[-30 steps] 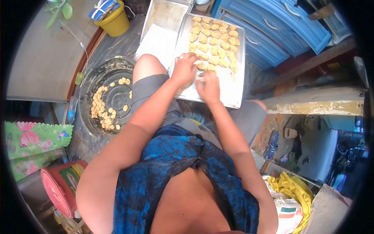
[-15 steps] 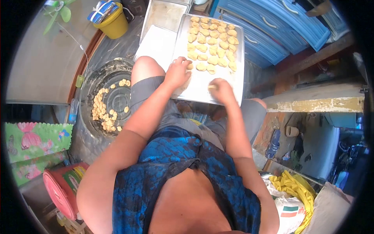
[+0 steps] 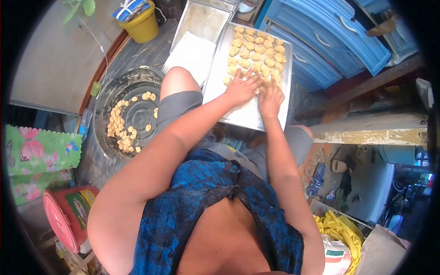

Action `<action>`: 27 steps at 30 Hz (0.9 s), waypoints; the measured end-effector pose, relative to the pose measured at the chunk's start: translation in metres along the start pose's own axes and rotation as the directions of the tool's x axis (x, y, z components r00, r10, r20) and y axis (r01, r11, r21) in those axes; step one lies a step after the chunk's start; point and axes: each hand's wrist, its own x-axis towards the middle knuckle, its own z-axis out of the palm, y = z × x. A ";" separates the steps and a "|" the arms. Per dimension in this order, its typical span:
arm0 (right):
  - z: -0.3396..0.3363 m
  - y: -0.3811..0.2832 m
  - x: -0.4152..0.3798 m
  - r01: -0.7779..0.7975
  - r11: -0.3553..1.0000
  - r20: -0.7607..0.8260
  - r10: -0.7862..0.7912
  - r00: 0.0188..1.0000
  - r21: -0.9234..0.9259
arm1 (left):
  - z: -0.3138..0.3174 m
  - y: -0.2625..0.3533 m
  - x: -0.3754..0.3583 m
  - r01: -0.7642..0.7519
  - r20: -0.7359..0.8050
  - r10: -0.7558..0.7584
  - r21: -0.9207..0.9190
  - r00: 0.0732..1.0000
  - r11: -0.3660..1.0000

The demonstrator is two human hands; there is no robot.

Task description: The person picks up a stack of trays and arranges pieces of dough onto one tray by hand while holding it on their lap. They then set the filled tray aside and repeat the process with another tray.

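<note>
**Both hands at the near end of the lump rows**

Grip: left hand point(image 3: 240, 90), fingers spread and pointing away, over the nearest lumps. Right hand point(image 3: 271, 98) close beside it, fingers bent downward. Contact under both is covered; cannot tell whether either pinches a lump.

Step in hand (judged): placing or adjusting lumps at the near edge of the rows. Next move calls for light fingertip pressure and a small gap from neighbours, since soft pieces could stick or flatten.

Lumps point(image 3: 256, 57): on the tray, in slightly uneven rows across its far part. Yellow-tan, matte, knobbly, roughly oval; dough-like by appearance. Some nearly touch.

Tray point(image 3: 236, 114): shallow, rectangular, pale metal, raised rim. Near portion bare and bright, at knee level.

Beyond its left edge: a flat whitish panel point(image 3: 190, 51) and a duller, stained tray point(image 3: 200, 23).

To the left: round dark basin point(image 3: 101, 96), wall streaked with pale residue. Inside, smaller rounded pieces point(image 3: 114, 120), smoother-looking, mostly clustered along the left side.
</note>
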 end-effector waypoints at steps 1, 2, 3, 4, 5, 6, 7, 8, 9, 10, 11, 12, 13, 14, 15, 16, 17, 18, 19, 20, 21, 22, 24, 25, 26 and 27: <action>0.000 -0.002 0.001 -0.001 1.000 -0.006 0.001 1.000 -0.007 | 0.004 -0.002 0.000 -0.007 -0.005 0.007 -0.002 1.000 1.000; -0.001 -0.004 0.000 0.009 0.989 0.090 0.004 0.996 -0.148 | 0.010 -0.005 -0.002 0.000 -0.020 0.000 0.011 1.000 1.000; -0.002 -0.006 -0.001 0.031 0.958 0.185 0.023 0.983 -0.284 | 0.017 -0.007 -0.003 0.008 -0.033 -0.007 0.024 0.999 1.000; -0.008 -0.007 0.001 -0.003 0.954 0.262 0.086 0.961 -0.301 | 0.019 -0.008 -0.004 0.019 -0.031 -0.019 -0.001 0.999 1.000; -0.010 -0.008 0.001 -0.011 0.953 0.259 0.094 0.961 -0.302 | 0.020 -0.007 -0.004 0.012 -0.027 -0.012 -0.001 1.000 1.000; -0.012 -0.009 0.001 -0.024 0.951 0.293 0.120 0.949 -0.310 | 0.022 -0.007 -0.005 0.012 -0.024 -0.012 0.032 1.000 0.999; -0.013 -0.010 0.001 -0.037 0.948 0.325 0.145 0.935 -0.317 | 0.021 -0.007 -0.005 0.012 -0.022 -0.011 0.067 1.000 0.998; -0.010 -0.007 -0.002 -0.044 0.947 0.316 0.150 0.937 -0.318 | 0.012 -0.003 -0.007 0.003 -0.024 -0.001 0.071 1.000 0.998; -0.006 -0.004 -0.006 -0.030 0.967 0.188 0.079 0.979 -0.254 | 0.001 0.002 -0.010 0.047 -0.032 -0.047 0.019 0.998 0.999; -0.007 -0.002 -0.006 -0.002 0.981 0.049 0.012 0.999 -0.193 | -0.007 0.004 -0.011 0.090 -0.040 -0.092 -0.034 0.995 0.995; -0.007 0.000 -0.003 -0.004 0.980 0.036 0.011 0.999 -0.197 | -0.006 0.002 -0.009 0.081 -0.050 -0.082 -0.030 0.995 0.996; -0.007 0.002 -0.003 -0.067 0.984 0.152 0.093 0.984 -0.168 | -0.002 -0.001 -0.010 0.149 -0.067 -0.148 0.008 0.987 0.989; -0.008 0.002 -0.004 -0.135 0.980 0.274 0.170 0.946 -0.143 | 0.000 -0.003 -0.013 0.220 -0.081 -0.216 0.044 0.973 0.975; -0.008 0.001 -0.003 -0.137 0.978 0.291 0.178 0.940 -0.155 | 0.001 -0.007 -0.014 0.246 -0.007 -0.246 0.072 0.969 0.967; -0.009 0.000 -0.006 -0.141 0.978 0.295 0.181 0.938 -0.152 | 0.003 -0.006 -0.016 0.246 -0.001 -0.246 0.074 0.969 0.966; -0.009 -0.003 -0.006 -0.139 0.974 0.253 0.182 0.950 -0.181 | -0.001 -0.005 -0.015 0.264 0.009 -0.265 0.054 0.964 0.963; -0.008 -0.003 0.000 -0.133 0.969 0.203 0.176 0.963 -0.208 | -0.005 -0.006 -0.010 0.283 0.009 -0.283 0.037 0.959 0.958; -0.006 -0.002 0.009 -0.127 0.970 0.194 0.168 0.966 -0.206 | -0.007 -0.008 -0.003 0.283 -0.002 -0.283 0.041 0.959 0.958; -0.003 0.001 0.019 -0.098 0.984 0.148 0.120 0.982 -0.148 | -0.009 -0.011 0.005 0.295 -0.060 -0.292 0.048 0.955 0.954; 0.000 0.003 0.029 -0.067 0.993 0.101 0.077 0.992 -0.092 | -0.010 -0.014 0.012 0.306 -0.112 -0.299 0.053 0.948 0.950; 0.005 0.005 0.042 -0.067 0.994 0.098 0.075 0.992 -0.089 | -0.010 -0.020 0.022 0.306 -0.114 -0.298 0.057 0.948 0.950; 0.009 0.008 0.059 -0.044 0.994 0.120 0.056 0.991 -0.101 | -0.010 -0.027 0.036 0.245 -0.185 -0.232 0.052 0.955 0.968; 0.012 0.007 0.085 -0.007 0.991 0.187 0.032 0.982 -0.133 | -0.013 -0.041 0.058 0.158 -0.219 -0.137 0.084 0.966 0.984; 0.015 0.007 0.090 -0.004 0.991 0.182 0.028 0.983 -0.131 | -0.009 -0.048 0.063 0.158 -0.225 -0.135 0.088 0.965 0.984; 0.017 0.007 0.095 0.012 0.989 0.285 0.032 0.958 -0.150 | -0.005 -0.056 0.067 0.212 -0.135 -0.201 0.079 0.970 0.974; 0.020 0.007 0.101 0.029 0.986 0.385 0.038 0.922 -0.166 | -0.001 -0.064 0.071 0.267 -0.044 -0.264 0.077 0.964 0.961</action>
